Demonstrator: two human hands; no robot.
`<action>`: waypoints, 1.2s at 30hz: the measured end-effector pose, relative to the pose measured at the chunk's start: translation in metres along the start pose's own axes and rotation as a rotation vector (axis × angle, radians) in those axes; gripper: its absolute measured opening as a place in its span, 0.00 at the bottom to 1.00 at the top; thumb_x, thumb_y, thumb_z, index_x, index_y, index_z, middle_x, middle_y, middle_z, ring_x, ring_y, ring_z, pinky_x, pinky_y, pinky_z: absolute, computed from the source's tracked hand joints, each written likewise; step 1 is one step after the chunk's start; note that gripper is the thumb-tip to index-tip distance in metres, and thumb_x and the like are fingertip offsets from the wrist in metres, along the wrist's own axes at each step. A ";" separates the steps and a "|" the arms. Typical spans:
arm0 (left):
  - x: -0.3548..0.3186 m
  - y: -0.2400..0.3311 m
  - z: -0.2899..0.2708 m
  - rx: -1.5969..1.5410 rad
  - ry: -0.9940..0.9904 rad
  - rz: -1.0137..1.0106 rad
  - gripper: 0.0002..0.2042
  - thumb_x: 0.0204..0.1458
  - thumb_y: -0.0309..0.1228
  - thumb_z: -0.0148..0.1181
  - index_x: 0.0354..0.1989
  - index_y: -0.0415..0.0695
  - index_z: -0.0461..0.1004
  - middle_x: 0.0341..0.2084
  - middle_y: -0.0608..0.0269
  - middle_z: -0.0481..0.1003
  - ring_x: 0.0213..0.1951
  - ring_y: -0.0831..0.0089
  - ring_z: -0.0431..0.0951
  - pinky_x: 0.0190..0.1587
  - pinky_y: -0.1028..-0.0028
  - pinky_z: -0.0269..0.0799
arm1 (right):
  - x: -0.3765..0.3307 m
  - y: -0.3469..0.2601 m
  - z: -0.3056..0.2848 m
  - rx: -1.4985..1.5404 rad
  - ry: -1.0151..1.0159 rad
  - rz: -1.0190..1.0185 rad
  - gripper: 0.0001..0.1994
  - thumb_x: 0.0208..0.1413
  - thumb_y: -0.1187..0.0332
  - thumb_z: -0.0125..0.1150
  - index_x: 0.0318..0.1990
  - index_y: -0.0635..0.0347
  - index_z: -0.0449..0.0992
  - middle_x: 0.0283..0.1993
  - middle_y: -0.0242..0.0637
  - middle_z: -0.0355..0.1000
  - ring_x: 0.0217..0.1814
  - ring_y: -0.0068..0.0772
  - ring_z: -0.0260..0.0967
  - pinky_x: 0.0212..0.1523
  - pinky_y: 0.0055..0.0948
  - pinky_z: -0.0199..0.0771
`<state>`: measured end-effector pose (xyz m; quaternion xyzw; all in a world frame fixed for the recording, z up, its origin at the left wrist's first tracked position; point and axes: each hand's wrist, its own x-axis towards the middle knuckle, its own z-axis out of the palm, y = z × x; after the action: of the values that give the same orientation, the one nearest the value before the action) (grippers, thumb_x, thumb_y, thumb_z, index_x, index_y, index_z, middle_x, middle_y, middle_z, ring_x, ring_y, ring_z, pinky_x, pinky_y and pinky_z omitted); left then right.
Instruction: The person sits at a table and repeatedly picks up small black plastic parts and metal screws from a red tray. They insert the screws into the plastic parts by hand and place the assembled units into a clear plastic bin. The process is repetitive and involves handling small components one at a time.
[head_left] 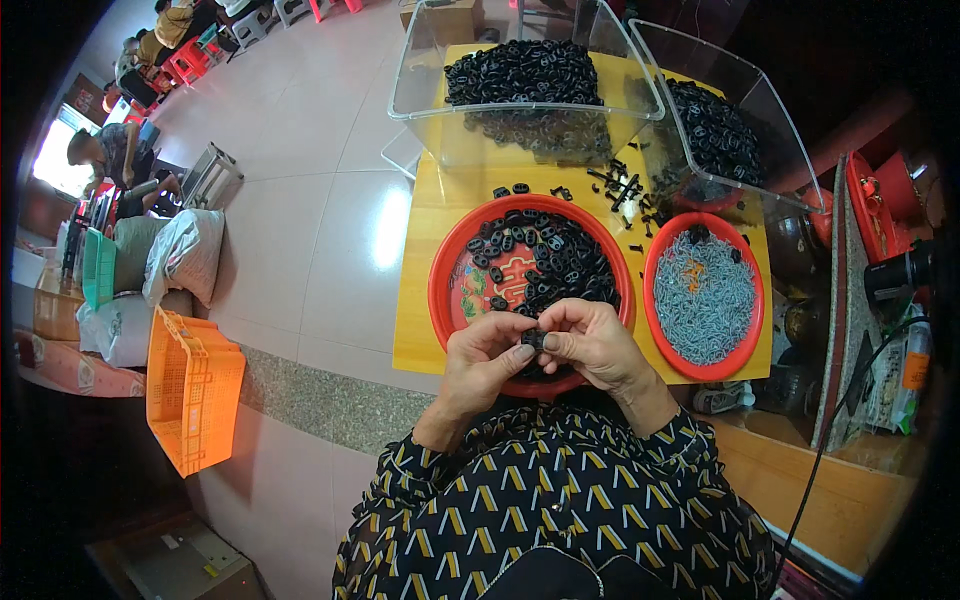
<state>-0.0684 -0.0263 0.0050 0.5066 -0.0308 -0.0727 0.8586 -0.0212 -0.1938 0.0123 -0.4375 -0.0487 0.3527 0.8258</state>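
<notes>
My left hand [489, 357] and my right hand [592, 345] meet over the near rim of a round red tray [441, 285]. Between their pinched fingertips is a small black plastic part [534, 339], gripped from both sides; the fingers hide much of it. A heap of similar black oval parts [575, 258] with holes fills the right side of the tray. To the right stands a smaller red tray [652, 305] full of grey screws [705, 310], with a few orange pieces and black bits on top.
Two clear plastic bins [560, 112] [745, 185] of black parts stand at the back of the yellow table [415, 330]. Loose black pieces [625, 190] lie before them. An orange crate [195, 390] and white sacks [187, 255] are on the floor at left. People sit farther off.
</notes>
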 end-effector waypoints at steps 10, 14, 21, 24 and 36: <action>-0.002 -0.002 0.003 0.066 0.023 0.034 0.11 0.47 0.17 0.54 0.41 0.34 0.69 0.31 0.62 0.72 0.34 0.78 0.73 0.39 0.79 0.70 | -0.001 0.002 0.000 -0.007 -0.014 0.006 0.07 0.49 0.73 0.59 0.33 0.64 0.69 0.27 0.31 0.67 0.27 0.21 0.69 0.27 0.19 0.74; -0.002 -0.001 0.007 0.077 0.027 0.050 0.11 0.47 0.16 0.53 0.41 0.33 0.69 0.32 0.62 0.72 0.34 0.78 0.73 0.39 0.79 0.70 | -0.002 0.000 0.000 0.006 -0.007 0.021 0.07 0.48 0.73 0.59 0.32 0.63 0.68 0.26 0.31 0.68 0.26 0.21 0.69 0.26 0.19 0.74; -0.001 -0.005 0.008 0.270 0.062 0.127 0.11 0.47 0.17 0.54 0.40 0.33 0.69 0.32 0.62 0.72 0.33 0.79 0.72 0.37 0.80 0.69 | 0.000 -0.003 0.001 0.006 -0.016 0.010 0.07 0.48 0.72 0.60 0.30 0.62 0.67 0.25 0.32 0.68 0.25 0.21 0.69 0.25 0.19 0.75; 0.001 -0.004 0.013 0.227 0.088 0.121 0.11 0.47 0.18 0.54 0.40 0.32 0.69 0.31 0.62 0.72 0.33 0.80 0.72 0.37 0.80 0.69 | 0.003 -0.004 0.001 -0.022 -0.019 -0.006 0.07 0.48 0.71 0.60 0.30 0.62 0.67 0.25 0.32 0.68 0.25 0.21 0.69 0.25 0.18 0.75; 0.007 -0.010 0.004 0.056 0.039 0.126 0.13 0.47 0.19 0.55 0.43 0.36 0.68 0.32 0.63 0.72 0.33 0.80 0.71 0.38 0.81 0.68 | 0.002 -0.014 -0.003 0.110 -0.038 0.070 0.07 0.51 0.71 0.56 0.35 0.64 0.69 0.28 0.34 0.69 0.28 0.24 0.70 0.28 0.21 0.75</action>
<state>-0.0628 -0.0355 -0.0020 0.5290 -0.0481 -0.0076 0.8472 -0.0114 -0.1998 0.0207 -0.3862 -0.0296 0.3916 0.8346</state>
